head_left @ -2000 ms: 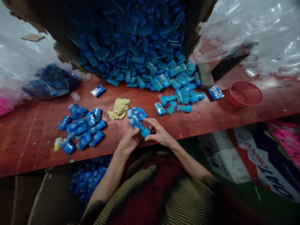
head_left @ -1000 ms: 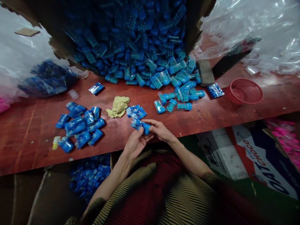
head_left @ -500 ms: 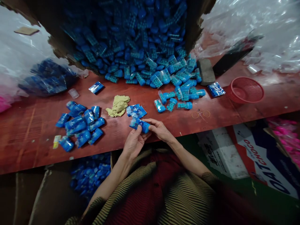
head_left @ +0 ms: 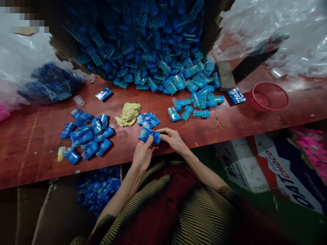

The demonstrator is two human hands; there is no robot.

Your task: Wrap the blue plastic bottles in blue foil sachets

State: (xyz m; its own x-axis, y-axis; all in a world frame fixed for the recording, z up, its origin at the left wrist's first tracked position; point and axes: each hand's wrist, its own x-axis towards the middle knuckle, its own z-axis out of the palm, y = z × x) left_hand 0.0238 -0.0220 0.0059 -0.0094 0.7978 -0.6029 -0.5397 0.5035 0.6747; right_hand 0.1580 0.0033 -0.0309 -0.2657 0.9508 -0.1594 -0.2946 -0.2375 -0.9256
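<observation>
Over the table's front edge, a blue printed packet (head_left: 146,134) is held between both hands. My left hand (head_left: 143,151) is closed on its lower left part, thumb on top. My right hand (head_left: 173,140) pinches its right end with thumb and fingertips. Just beyond the hands lie flat blue wrappers (head_left: 149,120), beside a crumpled yellow cloth (head_left: 128,114). To the left is a pile of filled blue packets (head_left: 87,134). Clear bottles of blue beads with blue caps (head_left: 187,112) lie to the right, spilling from a big heap (head_left: 153,58) at the back.
A red plastic basket (head_left: 268,97), a grey block (head_left: 225,76) and a single wrapper (head_left: 236,96) sit at the right of the red table (head_left: 178,128). Clear plastic bags cover both back corners. Below the front edge are more blue packets (head_left: 102,187) and printed cartons (head_left: 288,177).
The packet in my hands has shifted slightly left and turned, showing more of its printed face. My right fingers have moved a little along its right end.
</observation>
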